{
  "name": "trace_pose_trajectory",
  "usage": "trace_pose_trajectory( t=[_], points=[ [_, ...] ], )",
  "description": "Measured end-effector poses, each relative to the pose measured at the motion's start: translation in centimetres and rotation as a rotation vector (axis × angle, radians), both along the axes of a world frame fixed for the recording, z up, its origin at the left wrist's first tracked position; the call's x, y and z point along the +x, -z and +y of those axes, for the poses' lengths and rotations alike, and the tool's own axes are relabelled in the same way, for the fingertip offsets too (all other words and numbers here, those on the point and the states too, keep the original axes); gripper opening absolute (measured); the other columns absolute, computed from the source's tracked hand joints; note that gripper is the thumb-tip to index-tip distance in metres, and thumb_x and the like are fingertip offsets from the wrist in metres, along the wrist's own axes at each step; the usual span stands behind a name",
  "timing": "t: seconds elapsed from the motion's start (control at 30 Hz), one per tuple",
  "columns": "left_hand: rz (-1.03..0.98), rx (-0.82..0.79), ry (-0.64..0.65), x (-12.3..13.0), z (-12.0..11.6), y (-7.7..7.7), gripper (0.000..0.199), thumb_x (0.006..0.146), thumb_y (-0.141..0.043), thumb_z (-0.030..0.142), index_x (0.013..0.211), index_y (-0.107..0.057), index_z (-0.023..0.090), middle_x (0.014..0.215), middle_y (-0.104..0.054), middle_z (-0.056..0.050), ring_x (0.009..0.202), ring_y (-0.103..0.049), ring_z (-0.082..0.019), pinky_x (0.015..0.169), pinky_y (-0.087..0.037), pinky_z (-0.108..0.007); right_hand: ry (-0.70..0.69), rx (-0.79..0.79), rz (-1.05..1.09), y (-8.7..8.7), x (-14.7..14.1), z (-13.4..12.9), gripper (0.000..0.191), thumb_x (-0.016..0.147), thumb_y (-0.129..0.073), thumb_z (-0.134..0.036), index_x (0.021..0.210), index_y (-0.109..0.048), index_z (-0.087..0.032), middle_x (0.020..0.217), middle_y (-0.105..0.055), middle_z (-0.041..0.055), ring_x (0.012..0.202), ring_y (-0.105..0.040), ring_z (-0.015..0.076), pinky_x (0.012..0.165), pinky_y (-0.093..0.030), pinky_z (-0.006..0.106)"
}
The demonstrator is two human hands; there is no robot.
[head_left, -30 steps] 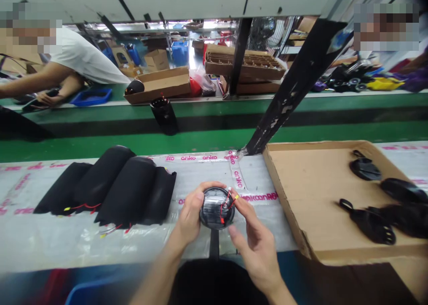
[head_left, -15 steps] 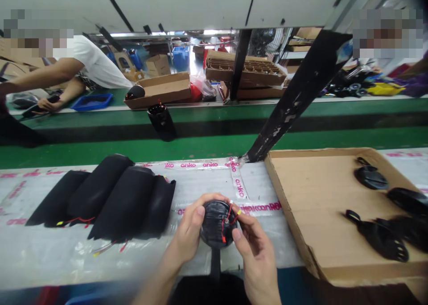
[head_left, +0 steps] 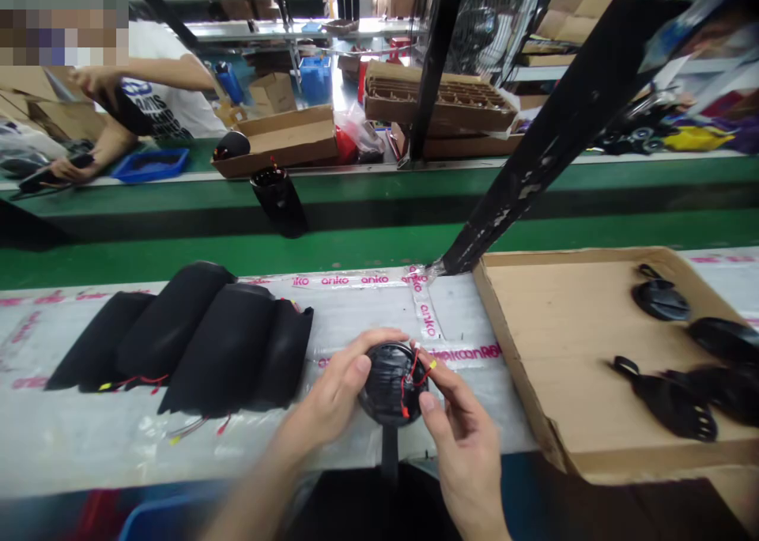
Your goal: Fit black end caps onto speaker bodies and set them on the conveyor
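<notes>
Between my two hands is a round black part (head_left: 388, 391) with a strap hanging from its lower edge. Thin red wires (head_left: 405, 395) with small red, yellow and white connectors come out of its face on the right. My left hand (head_left: 341, 383) grips the left rim, thumb on top and fingers round the far side. My right hand (head_left: 462, 430) holds the right rim with thumb and fingers, close to the wires. To the left, several black fabric-covered cylinders (head_left: 207, 343) lie side by side, with wire ends sticking out.
A shallow cardboard tray (head_left: 557, 367) on the right holds several black strapped parts (head_left: 661, 300). Behind the bench runs a green conveyor belt (head_left: 368, 240) carrying an upright black cylinder (head_left: 278, 201). A slanted black post (head_left: 534, 161) rises beside the tray. Across the belt, a person (head_left: 160, 90) handles black parts.
The camera view has shifted slightly, so the bench sits higher. Both hands keep their hold on the round part. The person across the belt has raised one arm with a black piece.
</notes>
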State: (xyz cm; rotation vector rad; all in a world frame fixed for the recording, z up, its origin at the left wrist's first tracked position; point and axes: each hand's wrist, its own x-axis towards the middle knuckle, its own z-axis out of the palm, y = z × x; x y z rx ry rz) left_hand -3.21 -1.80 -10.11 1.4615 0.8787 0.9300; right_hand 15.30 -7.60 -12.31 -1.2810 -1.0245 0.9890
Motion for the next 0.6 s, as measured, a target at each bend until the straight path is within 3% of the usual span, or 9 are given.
trace_pose_trajectory(
  t=[0.07, 0.13, 0.2, 0.27, 0.37, 0.43, 0.53, 0.6],
  points=[
    [0.098, -0.038, 0.090, -1.5, 0.5, -1.2, 0.055, 0.114, -0.036, 0.056, 0.156, -0.061, 0.029, 0.164, -0.059, -0.009, 0.156, -0.049, -0.032, 0.135, -0.029, -0.051, -0.017, -0.014, 0.014, 0.0, 0.2, 0.0, 0.030, 0.098, -0.078, -0.043, 0.124, -0.083, -0.030, 0.138, -0.079, 0.0113, 0.134, -0.071, 0.0374, 0.126, -0.040, 0.072],
    [0.162, -0.078, 0.196, -2.9, 1.0, -2.3, 0.060, 0.108, -0.057, 0.055, 0.164, -0.052, 0.033, 0.171, -0.051, -0.007, 0.162, -0.042, -0.034, 0.137, -0.026, -0.056, -0.045, -0.028, 0.032, 0.0, 0.2, 0.1, 0.034, 0.098, -0.078, -0.045, 0.126, -0.082, -0.027, 0.142, -0.077, 0.0129, 0.137, -0.070, 0.0372, 0.126, -0.044, 0.068],
    [0.222, -0.071, 0.284, -3.9, 1.5, -2.9, 0.091, 0.090, -0.086, 0.049, 0.169, -0.043, 0.035, 0.171, -0.050, -0.008, 0.160, -0.044, -0.038, 0.134, -0.031, -0.061, -0.073, -0.042, 0.051, 0.1, 0.3, 0.2, 0.036, 0.098, -0.077, -0.046, 0.129, -0.081, -0.027, 0.145, -0.075, 0.0132, 0.139, -0.068, 0.0369, 0.124, -0.048, 0.064],
    [0.295, -0.022, 0.291, -4.2, 1.9, -3.1, 0.109, 0.074, -0.100, 0.038, 0.167, -0.045, 0.036, 0.165, -0.059, -0.009, 0.151, -0.056, -0.040, 0.128, -0.041, -0.060, -0.088, -0.045, 0.063, 0.1, 0.2, 0.4, 0.037, 0.098, -0.077, -0.047, 0.129, -0.081, -0.027, 0.146, -0.075, 0.0131, 0.140, -0.067, 0.0370, 0.123, -0.050, 0.062],
    [0.354, 0.074, 0.227, -3.6, 2.2, -3.4, 0.094, 0.072, -0.098, 0.025, 0.157, -0.059, 0.035, 0.147, -0.073, -0.007, 0.130, -0.073, -0.035, 0.116, -0.056, -0.050, -0.092, -0.034, 0.069, 0.3, 0.2, 0.5, 0.037, 0.099, -0.076, -0.048, 0.129, -0.080, -0.026, 0.146, -0.075, 0.0132, 0.140, -0.068, 0.0367, 0.122, -0.051, 0.061],
    [0.352, 0.156, 0.203, -3.1, 2.2, -3.7, 0.092, 0.069, -0.091, 0.013, 0.154, -0.061, 0.033, 0.143, -0.075, -0.007, 0.125, -0.076, -0.035, 0.111, -0.060, -0.046, -0.092, -0.026, 0.072, 0.4, 0.1, 0.6, 0.037, 0.099, -0.076, -0.049, 0.129, -0.080, -0.027, 0.146, -0.075, 0.0132, 0.140, -0.068, 0.0367, 0.122, -0.051, 0.061],
    [0.340, 0.180, 0.188, -2.7, 1.6, -3.3, 0.098, 0.068, -0.084, 0.009, 0.159, -0.056, 0.032, 0.149, -0.071, -0.010, 0.130, -0.073, -0.037, 0.114, -0.058, -0.049, -0.108, -0.022, 0.069, 0.6, 0.2, 0.7, 0.036, 0.100, -0.075, -0.049, 0.128, -0.080, -0.027, 0.149, -0.073, 0.0133, 0.143, -0.065, 0.0372, 0.125, -0.047, 0.063],
    [0.313, 0.111, 0.172, -2.6, 0.7, -1.8, 0.106, 0.070, -0.087, 0.011, 0.166, -0.046, 0.032, 0.158, -0.064, -0.013, 0.140, -0.066, -0.038, 0.120, -0.053, -0.053, -0.129, -0.018, 0.039, 0.9, 0.4, 0.7, 0.037, 0.100, -0.075, -0.048, 0.131, -0.080, -0.027, 0.152, -0.071, 0.0135, 0.145, -0.063, 0.0372, 0.127, -0.044, 0.064]
  ],
)
